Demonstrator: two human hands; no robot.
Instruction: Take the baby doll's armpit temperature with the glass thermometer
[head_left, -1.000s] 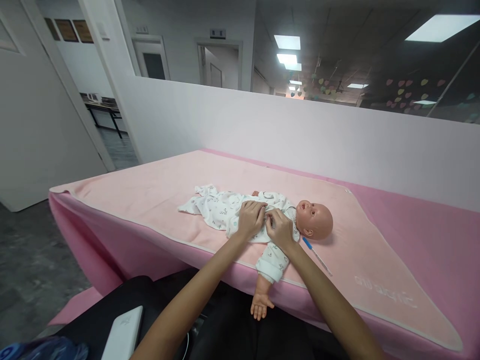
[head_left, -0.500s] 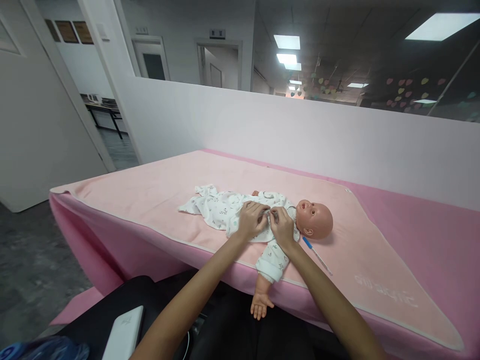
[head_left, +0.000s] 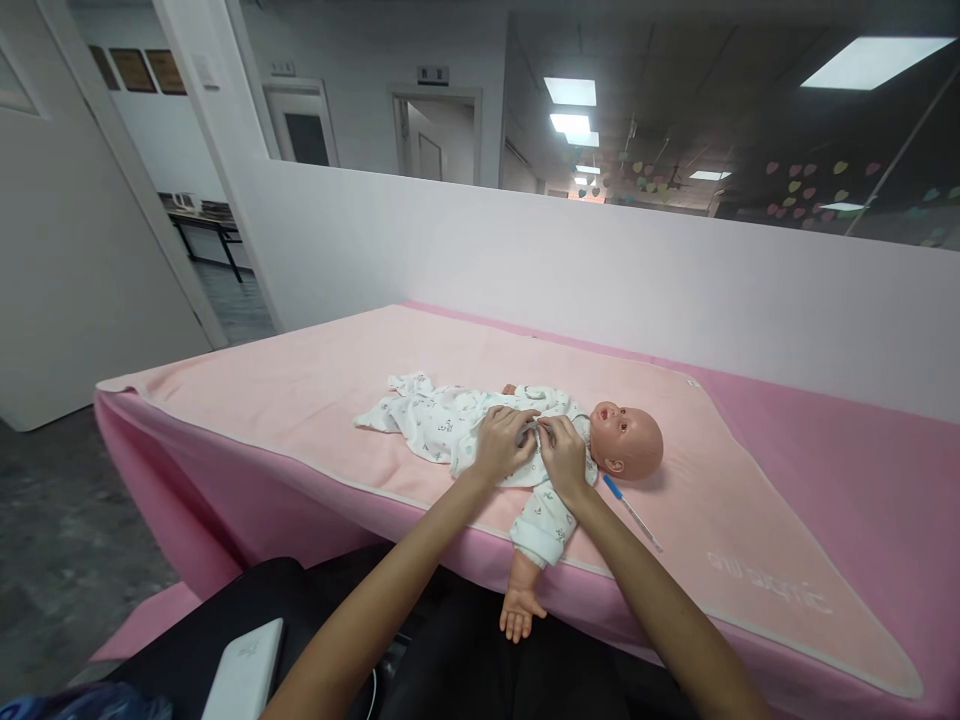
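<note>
A baby doll lies on its back, head to the right, one arm hanging over the table's front edge. It wears a white printed baby outfit with loose, flat legs. Over the doll's chest, my left hand pinches the front of the outfit. My right hand is closed on the same fabric just beside it, near the doll's neck. Both sets of fingertips almost meet, and they hide the exact bit of cloth between them.
A peach blanket covers the table over a pink cloth. A slim clear stick with a blue end lies beside the doll's head. Behind stands a white partition. A white power bank rests at lower left.
Both hands stay at the outfit's chest, with only slight finger movement. The doll lies as before, and the view has shifted a little.
</note>
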